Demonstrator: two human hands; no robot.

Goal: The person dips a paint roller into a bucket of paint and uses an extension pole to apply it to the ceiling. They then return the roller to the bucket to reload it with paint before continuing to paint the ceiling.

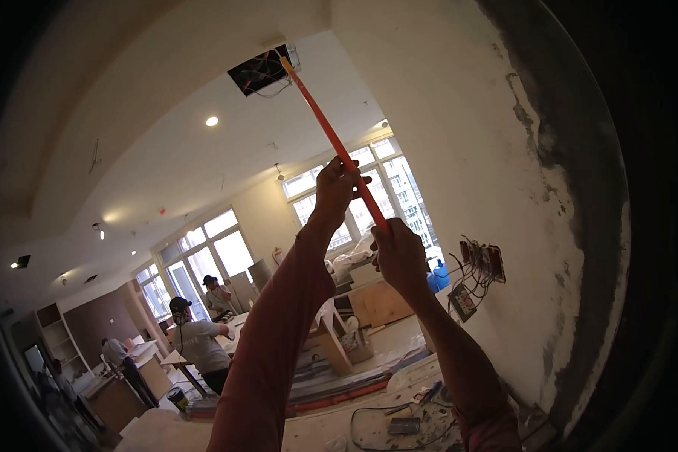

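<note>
Both my arms reach up in front of me, holding a long red pole (pixel 320 117). My left hand (pixel 337 188) grips it around the middle, fingers bent about it. Lower down, my right hand (pixel 399 256) is closed around the pole's bottom end. The pole slants up and to the left. Its yellowish tip (pixel 286 65) is at the right edge of a dark square ceiling opening (pixel 258 73), where loose wires hang. Whether the tip touches the ceiling or a wire, I cannot tell.
A wall box with loose wires (pixel 484 261) is on the right wall (pixel 459 151). Below lie tools and debris on a dusty surface (pixel 331 422). A person in a cap (pixel 200 343) works at a table at left, with other people farther back. Windows (pixel 230 252) line the back.
</note>
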